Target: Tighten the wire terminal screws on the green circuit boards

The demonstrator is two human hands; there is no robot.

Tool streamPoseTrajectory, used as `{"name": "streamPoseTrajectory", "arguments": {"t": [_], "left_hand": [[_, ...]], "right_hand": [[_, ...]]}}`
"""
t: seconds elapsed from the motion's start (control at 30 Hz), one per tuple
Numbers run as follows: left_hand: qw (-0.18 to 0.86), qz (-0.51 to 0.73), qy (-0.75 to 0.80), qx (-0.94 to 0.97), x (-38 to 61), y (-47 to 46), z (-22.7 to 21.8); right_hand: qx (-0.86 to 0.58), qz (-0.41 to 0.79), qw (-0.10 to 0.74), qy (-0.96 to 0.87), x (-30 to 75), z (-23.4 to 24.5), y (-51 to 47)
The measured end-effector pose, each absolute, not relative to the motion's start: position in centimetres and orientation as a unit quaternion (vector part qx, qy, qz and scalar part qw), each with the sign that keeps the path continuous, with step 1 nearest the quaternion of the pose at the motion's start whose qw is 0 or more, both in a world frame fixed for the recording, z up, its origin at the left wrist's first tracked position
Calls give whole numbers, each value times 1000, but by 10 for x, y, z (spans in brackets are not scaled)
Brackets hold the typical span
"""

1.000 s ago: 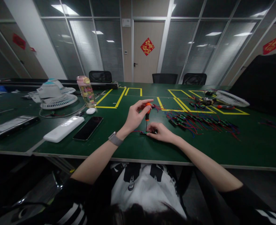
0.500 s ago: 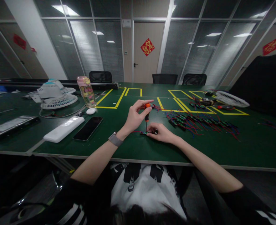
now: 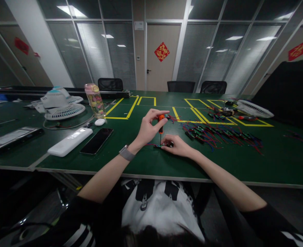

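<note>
My left hand (image 3: 148,128) pinches the orange and black handle of a small screwdriver (image 3: 161,126), held upright with its tip down on a small green circuit board (image 3: 157,145) lying on the green table (image 3: 146,164). My right hand (image 3: 177,144) rests on the table and presses the board's right end with closed fingers. Thin red and blue wires run from the board to the left. A grey watch sits on my left wrist.
A heap of similar boards with red and blue wires (image 3: 218,134) lies to the right. On the left are a black phone (image 3: 96,140), a white power bank (image 3: 70,141), a white mouse (image 3: 99,121), a pink-capped bottle (image 3: 95,100) and white fans (image 3: 61,103). Yellow tape marks boxes (image 3: 127,111) farther back.
The fingers of my left hand have shifted slightly on the screwdriver handle, index finger curling lower. The right hand and the board stay in place.
</note>
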State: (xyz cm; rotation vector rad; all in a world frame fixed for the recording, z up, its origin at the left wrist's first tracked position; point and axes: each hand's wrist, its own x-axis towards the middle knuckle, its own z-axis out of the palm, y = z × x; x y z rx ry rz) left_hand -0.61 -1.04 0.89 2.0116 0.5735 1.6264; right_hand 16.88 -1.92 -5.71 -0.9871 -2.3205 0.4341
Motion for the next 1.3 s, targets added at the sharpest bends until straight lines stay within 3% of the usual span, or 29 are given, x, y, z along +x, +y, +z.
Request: {"name": "streamPoseTrajectory", "arguments": {"t": [0.13, 0.4, 0.6, 0.83, 1.07, 1.3], "left_hand": [[205, 592, 233, 743, -8, -10, 10], [366, 557, 165, 727, -8, -8, 11], [242, 592, 226, 735, -9, -7, 10], [366, 556, 174, 725, -8, -9, 10], [186, 631, 278, 700, -8, -4, 7], [378, 576, 195, 698, -6, -4, 9]], "right_hand": [[-370, 164, 286, -869, 168, -56, -20], [-375, 164, 286, -867, 168, -57, -19], [-371, 169, 286, -867, 169, -58, -19], [-375, 170, 278, -868, 169, -58, -18], [-376, 167, 278, -868, 169, -59, -18], [-375, 175, 281, -866, 169, -60, -17]]}}
